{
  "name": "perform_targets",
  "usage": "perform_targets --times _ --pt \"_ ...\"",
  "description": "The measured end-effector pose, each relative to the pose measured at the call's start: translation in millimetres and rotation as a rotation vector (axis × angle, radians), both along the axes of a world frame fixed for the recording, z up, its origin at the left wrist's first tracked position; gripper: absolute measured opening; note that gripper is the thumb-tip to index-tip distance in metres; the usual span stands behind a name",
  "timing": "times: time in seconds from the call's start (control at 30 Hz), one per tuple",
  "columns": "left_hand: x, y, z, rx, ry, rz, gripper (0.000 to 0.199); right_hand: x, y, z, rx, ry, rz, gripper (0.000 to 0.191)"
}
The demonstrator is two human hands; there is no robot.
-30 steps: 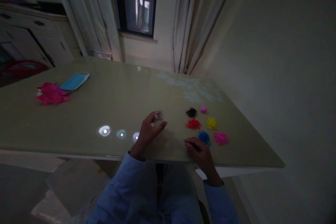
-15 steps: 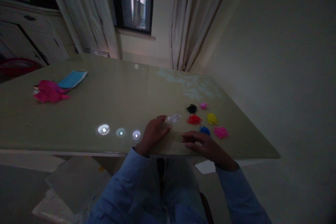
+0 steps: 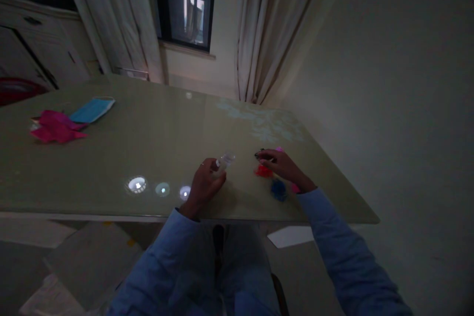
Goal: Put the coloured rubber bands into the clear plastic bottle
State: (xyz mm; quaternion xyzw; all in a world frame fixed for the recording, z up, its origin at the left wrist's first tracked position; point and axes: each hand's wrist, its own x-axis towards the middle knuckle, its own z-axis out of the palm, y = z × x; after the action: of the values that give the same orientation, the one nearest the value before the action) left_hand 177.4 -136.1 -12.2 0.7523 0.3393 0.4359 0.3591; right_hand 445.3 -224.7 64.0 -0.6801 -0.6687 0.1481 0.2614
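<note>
with the left grip (image 3: 206,182) closed round the clear container (image 3: 228,158), the right grip (image 3: 280,164), bent, hold unclear, should pinch black bands (image 3: 256,155) lightly

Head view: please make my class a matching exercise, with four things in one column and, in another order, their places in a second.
Column one
1. face mask
2. clear container
3. blue pile
4. right hand

Column two
A. nearer to the person than the red pile, on the table
B. with its fingertips at the black pile
C. next to the crumpled pink item
D. held in the left hand

Right pairs: 1-C, 2-D, 3-A, 4-B.
</note>
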Motion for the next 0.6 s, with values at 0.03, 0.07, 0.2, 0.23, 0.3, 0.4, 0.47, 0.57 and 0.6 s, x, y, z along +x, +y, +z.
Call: perform_targets --times 0.03,0.07,0.2,0.23,0.3,0.4,0.47,0.57,0.6 --pt "0 -1 2.4 -0.027 -0.009 0.011 0.028 4 8 -0.9 -0.020 -0.104 -0.011 0.028" --pt "1 -2 4.6 -0.052 -0.016 0.022 0.033 8 16 -1.8 -0.045 -0.192 -0.021 0.028" --pt "1 -4 9.7 -0.073 -0.004 0.025 0.039 21 41 -7.1 -0.141 -0.345 -0.013 0.037" --pt "1 -3 9.7 -0.063 0.005 0.018 0.039 24 45 -8.6 -0.163 -0.369 -0.006 0.038" --pt "1 -2 8.6 -0.053 0.025 0.010 0.039 28 53 -10.6 -0.201 -0.420 0.006 0.040" --pt "0 1 5.7 -0.080 0.046 0.006 0.040 32 62 -10.2 -0.245 -0.481 0.019 0.036" --pt "0 2 4.3 -0.094 0.059 0.009 0.040 34 66 -7.8 -0.262 -0.507 0.024 0.033" --pt "0 2 3.6 -0.101 0.077 0.010 0.042 37 68 -3.3 -0.269 -0.530 0.011 0.031" --pt "0 2 3.8 -0.104 0.084 0.004 0.042 38 68 -2.0 -0.268 -0.535 0.004 0.032"
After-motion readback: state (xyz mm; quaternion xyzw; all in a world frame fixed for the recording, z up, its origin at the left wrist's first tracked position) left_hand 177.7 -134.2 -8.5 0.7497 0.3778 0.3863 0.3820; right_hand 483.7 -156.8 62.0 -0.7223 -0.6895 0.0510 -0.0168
